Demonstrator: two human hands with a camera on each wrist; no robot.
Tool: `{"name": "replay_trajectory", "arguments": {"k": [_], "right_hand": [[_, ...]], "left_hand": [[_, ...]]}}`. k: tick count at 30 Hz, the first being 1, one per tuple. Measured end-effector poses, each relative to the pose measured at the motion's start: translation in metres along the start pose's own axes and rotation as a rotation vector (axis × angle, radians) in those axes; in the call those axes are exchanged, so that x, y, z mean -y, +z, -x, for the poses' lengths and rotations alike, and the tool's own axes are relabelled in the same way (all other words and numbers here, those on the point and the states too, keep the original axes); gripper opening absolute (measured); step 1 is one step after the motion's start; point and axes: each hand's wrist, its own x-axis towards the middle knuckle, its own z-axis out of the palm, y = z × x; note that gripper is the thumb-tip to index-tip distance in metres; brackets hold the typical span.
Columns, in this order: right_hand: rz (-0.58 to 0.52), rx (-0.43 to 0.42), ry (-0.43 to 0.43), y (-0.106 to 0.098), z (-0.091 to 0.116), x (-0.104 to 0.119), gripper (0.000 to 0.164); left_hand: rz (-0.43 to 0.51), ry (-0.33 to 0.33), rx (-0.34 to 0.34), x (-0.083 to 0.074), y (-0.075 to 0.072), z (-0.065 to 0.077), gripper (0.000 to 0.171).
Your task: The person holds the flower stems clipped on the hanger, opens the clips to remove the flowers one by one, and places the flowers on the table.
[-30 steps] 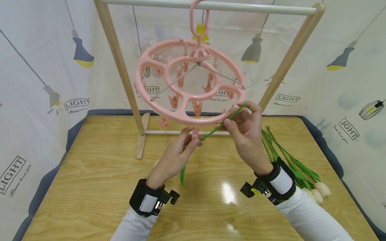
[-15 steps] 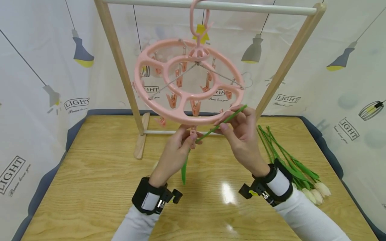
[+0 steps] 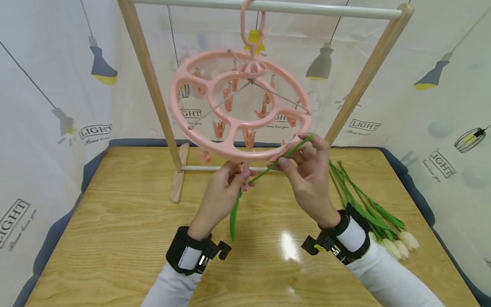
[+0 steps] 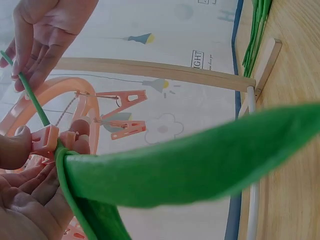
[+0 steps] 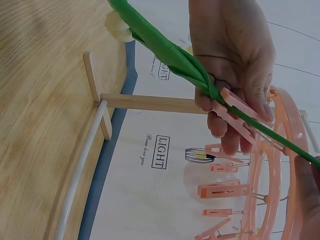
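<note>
Under the near rim of a pink round clip hanger (image 3: 211, 146), my left hand (image 3: 220, 192) pinches one hanging clothespin (image 3: 244, 177) between thumb and fingers. A white tulip's green stem (image 3: 268, 169) runs between the sides of that clothespin (image 5: 235, 120), as the right wrist view shows. My right hand (image 3: 312, 179) pinches the stem near its bare end, close beside the hanger's rim. The tulip's leaf (image 3: 234, 217) hangs below my left hand. Its pale bloom (image 5: 117, 26) shows in the right wrist view but is hidden behind the left hand in the head view.
The hanger hooks over the white top bar (image 3: 326, 9) of a wooden-legged stand. Several other clothespins (image 3: 249, 138) dangle from the ring. A bunch of white tulips (image 3: 383, 221) lies on the wooden table (image 3: 115, 238) at the right, beyond my right wrist.
My left hand and its clothespin have shifted slightly left and down. My right hand has moved a little left with the stem, and the hanger has tilted slightly with them.
</note>
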Motion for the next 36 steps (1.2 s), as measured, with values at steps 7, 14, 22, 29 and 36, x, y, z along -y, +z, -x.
{"name": "replay_trajectory", "arguments": {"k": [7, 14, 22, 29, 36], "right_hand": [[0.022, -0.021, 0.008, 0.0, 0.0, 0.0, 0.048], [0.002, -0.017, 0.026, 0.002, 0.001, 0.002, 0.05], [-0.009, -0.019, 0.034, 0.003, 0.001, 0.002, 0.051], [-0.044, -0.028, -0.023, -0.001, -0.001, 0.001, 0.054], [-0.017, -0.094, 0.022, -0.009, -0.003, 0.003, 0.055]], "left_hand": [[-0.003, 0.022, -0.007, -0.001, 0.0, 0.0, 0.012], [-0.08, 0.042, 0.001, -0.002, -0.001, 0.002, 0.013], [-0.128, 0.065, -0.044, -0.004, -0.002, 0.006, 0.012], [-0.1, 0.087, -0.15, -0.002, -0.001, 0.007, 0.009], [-0.104, 0.105, -0.203, 0.001, -0.003, 0.005, 0.008]]}}
